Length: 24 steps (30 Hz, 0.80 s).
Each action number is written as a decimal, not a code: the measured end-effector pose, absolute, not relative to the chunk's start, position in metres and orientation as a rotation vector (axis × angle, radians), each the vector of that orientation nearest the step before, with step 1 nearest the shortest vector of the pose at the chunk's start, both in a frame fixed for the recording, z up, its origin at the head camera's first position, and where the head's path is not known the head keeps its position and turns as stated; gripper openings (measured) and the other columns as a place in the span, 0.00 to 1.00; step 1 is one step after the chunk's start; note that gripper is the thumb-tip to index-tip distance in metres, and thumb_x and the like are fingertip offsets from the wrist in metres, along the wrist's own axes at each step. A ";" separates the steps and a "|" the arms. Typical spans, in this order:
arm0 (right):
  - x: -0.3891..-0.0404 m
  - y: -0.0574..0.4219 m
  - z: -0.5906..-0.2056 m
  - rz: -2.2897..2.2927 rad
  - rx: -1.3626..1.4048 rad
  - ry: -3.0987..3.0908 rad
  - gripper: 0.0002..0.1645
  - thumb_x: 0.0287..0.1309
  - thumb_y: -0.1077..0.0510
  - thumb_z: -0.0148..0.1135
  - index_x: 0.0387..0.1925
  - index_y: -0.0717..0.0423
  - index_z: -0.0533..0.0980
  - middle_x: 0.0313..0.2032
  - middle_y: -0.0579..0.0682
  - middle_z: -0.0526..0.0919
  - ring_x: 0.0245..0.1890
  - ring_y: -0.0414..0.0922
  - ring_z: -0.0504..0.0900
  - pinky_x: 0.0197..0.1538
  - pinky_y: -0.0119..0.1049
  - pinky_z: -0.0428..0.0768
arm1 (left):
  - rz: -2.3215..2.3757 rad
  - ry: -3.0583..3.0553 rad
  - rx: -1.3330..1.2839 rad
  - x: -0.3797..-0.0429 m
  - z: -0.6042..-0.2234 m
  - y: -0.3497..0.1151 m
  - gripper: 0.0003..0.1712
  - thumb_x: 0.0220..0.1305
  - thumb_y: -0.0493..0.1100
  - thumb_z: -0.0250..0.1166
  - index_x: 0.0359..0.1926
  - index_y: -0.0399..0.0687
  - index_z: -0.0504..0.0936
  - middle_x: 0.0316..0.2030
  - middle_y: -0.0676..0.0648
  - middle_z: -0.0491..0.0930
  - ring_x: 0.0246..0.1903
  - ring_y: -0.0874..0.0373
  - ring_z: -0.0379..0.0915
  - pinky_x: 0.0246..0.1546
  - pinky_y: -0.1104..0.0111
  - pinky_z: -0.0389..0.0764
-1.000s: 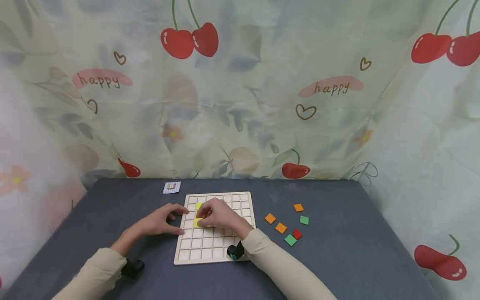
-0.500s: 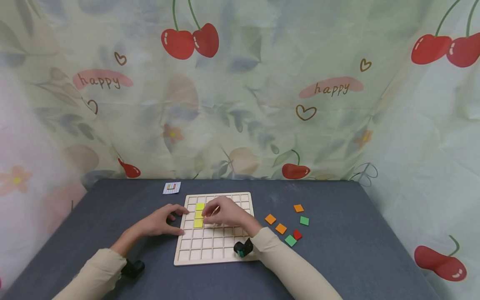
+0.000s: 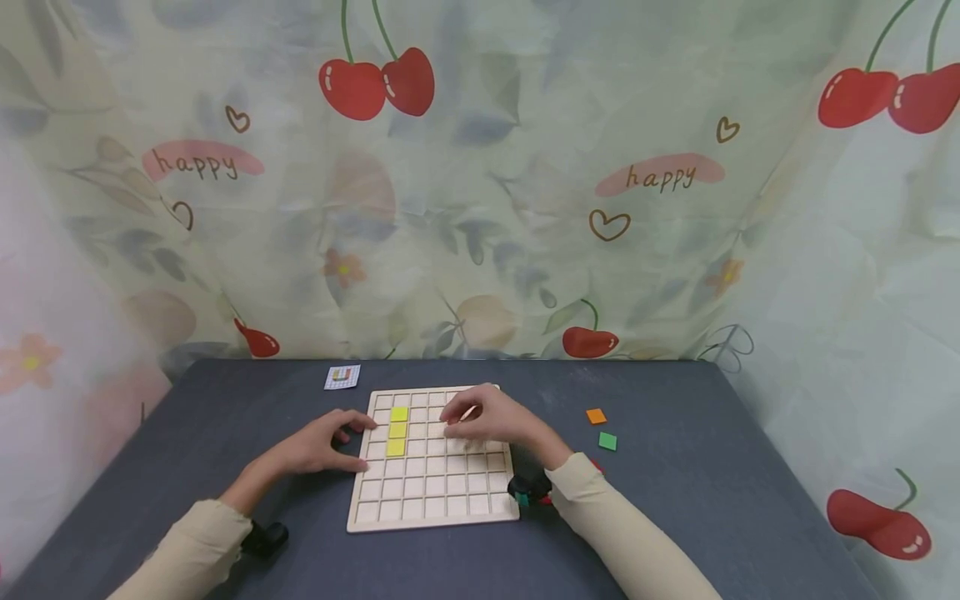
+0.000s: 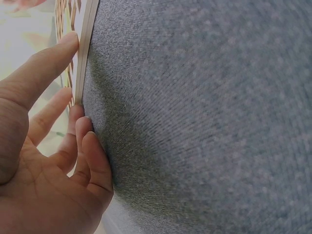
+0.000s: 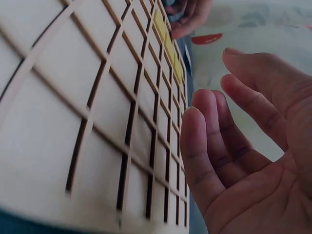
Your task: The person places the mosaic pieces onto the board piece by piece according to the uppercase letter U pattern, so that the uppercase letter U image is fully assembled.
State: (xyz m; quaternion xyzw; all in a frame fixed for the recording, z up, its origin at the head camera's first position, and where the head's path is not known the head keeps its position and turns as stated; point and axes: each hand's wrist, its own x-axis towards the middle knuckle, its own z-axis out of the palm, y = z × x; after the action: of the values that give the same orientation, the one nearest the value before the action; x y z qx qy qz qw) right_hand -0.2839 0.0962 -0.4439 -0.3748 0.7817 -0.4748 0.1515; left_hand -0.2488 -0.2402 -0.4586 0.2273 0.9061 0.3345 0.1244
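A pale wooden grid board [image 3: 414, 487] lies on the dark tabletop, with three yellow square tiles [image 3: 397, 431] in one column of its left part. My left hand [image 3: 321, 442] rests at the board's left side, thumb and fingertips touching its edge; the left wrist view shows the thumb on the board rim [image 4: 87, 29]. Over the board's right half hovers my right hand [image 3: 495, 417], thumb and fingers apart. The right wrist view shows its relaxed fingers [image 5: 196, 141] holding nothing beside the grid, with the yellow tiles [image 5: 165, 39] farther off.
Right of the board lie an orange tile [image 3: 596, 416] and a green tile [image 3: 607, 442]. A red tile [image 3: 597, 466] peeks out past the right sleeve, which hides other tiles. A small pattern card [image 3: 342, 377] lies behind the board; a printed curtain [image 3: 480, 208] hangs at the back.
My right hand has drawn back from the yellow tiles and moved right across the board, uncovering all three. Its arm now covers several loose tiles. The left hand stays put.
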 end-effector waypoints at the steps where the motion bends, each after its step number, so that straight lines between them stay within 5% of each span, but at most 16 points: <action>1: -0.284 0.101 -0.443 -1.360 -1.064 2.252 0.15 0.64 0.61 0.69 0.49 0.66 0.83 0.43 0.52 0.85 0.43 0.51 0.83 0.47 0.38 0.80 | 0.976 2.641 0.663 -0.249 -0.458 -0.240 0.35 0.57 0.48 0.79 0.62 0.41 0.77 0.54 0.40 0.75 0.50 0.44 0.73 0.53 0.47 0.72; 24: -0.267 0.187 -0.440 -1.354 -0.899 2.287 0.17 0.64 0.60 0.70 0.50 0.67 0.82 0.41 0.53 0.85 0.36 0.51 0.82 0.40 0.46 0.81 | 0.992 2.620 0.677 -0.249 -0.458 -0.241 0.34 0.58 0.48 0.78 0.62 0.42 0.77 0.54 0.40 0.74 0.50 0.44 0.72 0.52 0.47 0.73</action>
State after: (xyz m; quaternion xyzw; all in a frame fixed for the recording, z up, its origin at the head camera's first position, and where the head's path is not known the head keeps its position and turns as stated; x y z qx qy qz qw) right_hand -0.2671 0.1866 -0.4398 -0.3160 0.8036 -0.4758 0.1672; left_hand -0.2492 -0.2407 -0.4583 0.2330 0.9013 0.3414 0.1295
